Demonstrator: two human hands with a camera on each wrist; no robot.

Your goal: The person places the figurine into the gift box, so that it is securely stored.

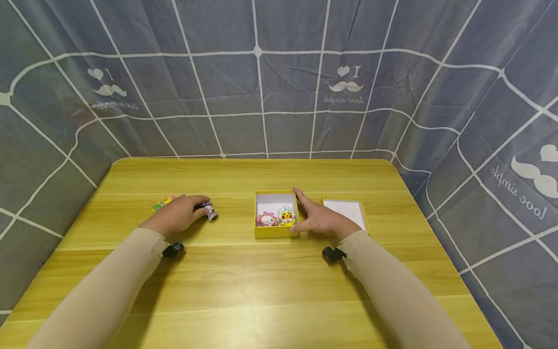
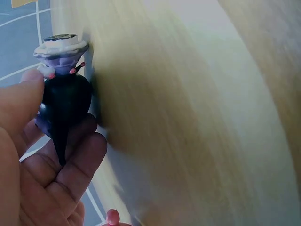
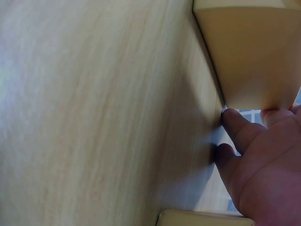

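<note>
Left of the box, my left hand (image 1: 176,214) pinches a small purple and white toy figurine (image 1: 210,212) between thumb and fingers. In the left wrist view the figurine (image 2: 66,99) shows a dark rounded body with a pointed end and a white frilled part. My right hand (image 1: 320,216) grips the right side of an open yellow box (image 1: 274,232), thumb at the front corner and a finger at the back corner. Inside the box, a pink figurine (image 1: 267,219) and a yellow figurine in a pale hood (image 1: 286,216) stand side by side.
The yellow box lid (image 1: 348,208) lies with its white inside up, right of the box, partly behind my right hand. More colourful figurines (image 1: 163,202) are partly hidden behind my left hand. A grey checked curtain (image 1: 287,87) surrounds the wooden table (image 1: 261,291).
</note>
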